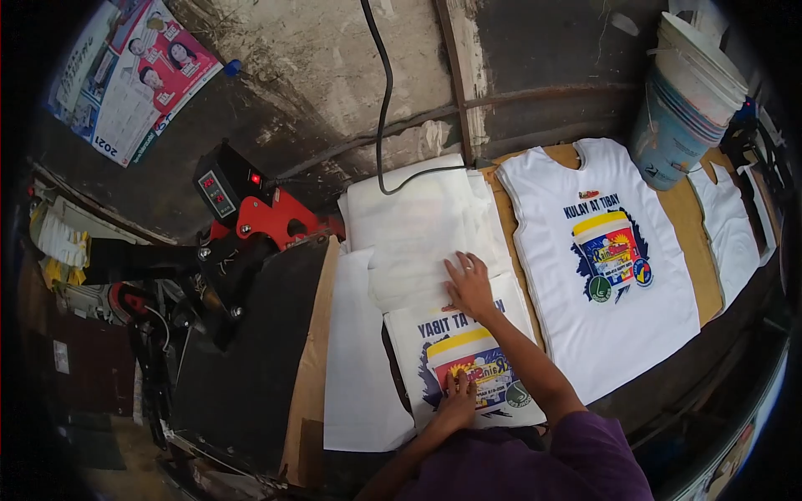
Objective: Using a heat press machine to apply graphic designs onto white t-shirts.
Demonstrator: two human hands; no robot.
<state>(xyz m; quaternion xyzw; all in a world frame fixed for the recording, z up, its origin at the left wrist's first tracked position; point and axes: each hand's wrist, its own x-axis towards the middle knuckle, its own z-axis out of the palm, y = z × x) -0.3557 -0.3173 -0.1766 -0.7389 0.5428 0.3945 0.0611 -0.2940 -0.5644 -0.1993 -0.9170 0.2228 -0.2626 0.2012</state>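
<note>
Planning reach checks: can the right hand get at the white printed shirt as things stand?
Probably yes. The right hand is at the white paper, just left of the white printed shirt. Nothing tall appears to stand between them, and the shirt's front lies uncovered.

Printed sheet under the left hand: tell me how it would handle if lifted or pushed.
The printed sheet looks paper-thin, so it is probably light and apt to sag if lifted by one edge. It lies flat, so it may slide rather than tip when pushed, though the left hand on it would likely resist that.
</note>
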